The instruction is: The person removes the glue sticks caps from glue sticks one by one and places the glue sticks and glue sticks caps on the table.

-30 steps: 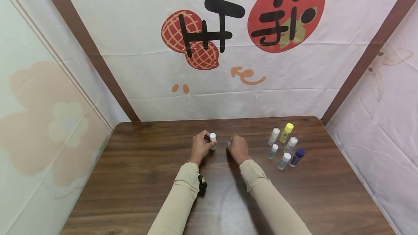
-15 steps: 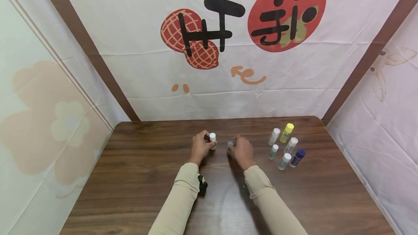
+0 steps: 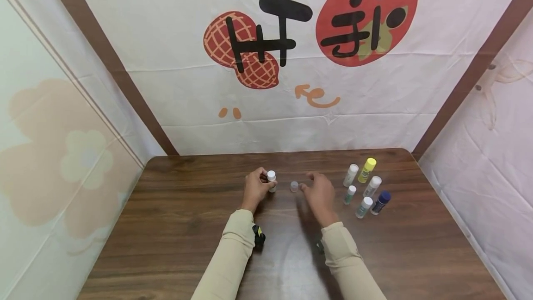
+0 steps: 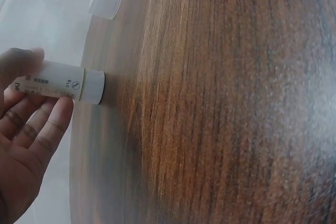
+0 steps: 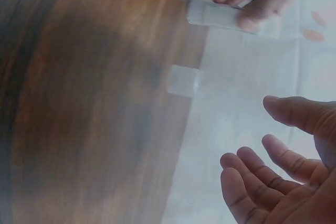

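My left hand (image 3: 256,189) grips a white glue stick (image 3: 271,177) between thumb and fingers, upright on the wooden table. Printed text on its label shows in the left wrist view, where the glue stick (image 4: 58,82) has its base at the tabletop. A short translucent cap (image 3: 294,186) stands by itself on the table just right of it. Beyond the cap, my right hand (image 3: 321,196) holds nothing; its fingers are spread and apart from the cap (image 5: 182,81) in the right wrist view.
Several more glue sticks stand in a group at the right: a yellow one (image 3: 367,171), a dark blue one (image 3: 381,203), and white-capped ones, such as a small green one (image 3: 350,195). Printed cloth (image 3: 200,128) hangs behind the table (image 3: 179,207).
My right hand has let go of the translucent cap and drawn away to the right, leaving it on the table. The left hand and glue stick have stayed in place.
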Tool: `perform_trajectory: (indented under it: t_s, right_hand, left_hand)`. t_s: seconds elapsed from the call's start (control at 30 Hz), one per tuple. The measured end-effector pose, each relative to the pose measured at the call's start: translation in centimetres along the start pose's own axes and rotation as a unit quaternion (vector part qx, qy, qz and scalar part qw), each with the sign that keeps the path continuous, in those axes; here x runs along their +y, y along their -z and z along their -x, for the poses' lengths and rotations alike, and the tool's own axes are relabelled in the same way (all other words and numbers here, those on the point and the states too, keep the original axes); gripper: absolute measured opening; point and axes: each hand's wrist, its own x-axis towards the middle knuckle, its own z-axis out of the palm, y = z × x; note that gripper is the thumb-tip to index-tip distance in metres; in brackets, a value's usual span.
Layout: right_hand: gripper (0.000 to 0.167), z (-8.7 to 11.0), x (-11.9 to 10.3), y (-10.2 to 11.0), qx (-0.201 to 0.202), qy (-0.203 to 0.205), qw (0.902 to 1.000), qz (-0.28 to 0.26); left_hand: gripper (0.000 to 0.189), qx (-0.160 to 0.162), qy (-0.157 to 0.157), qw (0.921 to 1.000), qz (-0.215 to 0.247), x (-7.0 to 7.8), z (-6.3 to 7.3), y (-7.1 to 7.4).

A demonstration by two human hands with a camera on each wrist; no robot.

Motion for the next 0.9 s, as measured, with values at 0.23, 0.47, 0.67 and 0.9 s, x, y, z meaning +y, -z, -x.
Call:
perform_trajectory:
  t_s: [0.23, 0.47, 0.67, 0.9]
  right_hand:
    - [0.035, 0.5, 0.3, 2.6, 0.020, -0.019, 0.9996, 0.000]
    - [0.034, 1.1, 1.3, 5.1, 0.047, -0.026, 0.9986, 0.002]
    - [0.033, 1.8, 2.4, 6.8, 0.083, -0.028, 0.9962, 0.002]
    - [0.030, 2.0, 4.1, 8.1, 0.125, -0.024, 0.9912, 0.036]
  left_hand:
    - [0.026, -0.004, 0.007, 0.9999, 0.009, 0.0, 0.0, -0.1]
    - [0.027, -0.002, 0.006, 0.9999, 0.016, -0.3, 0.1, 0.0]
    - [0.027, -0.004, 0.006, 0.9999, 0.014, -0.2, 0.2, 0.1]
    - [0.026, 0.002, 0.010, 0.9998, 0.016, -0.2, 0.2, 0.0]
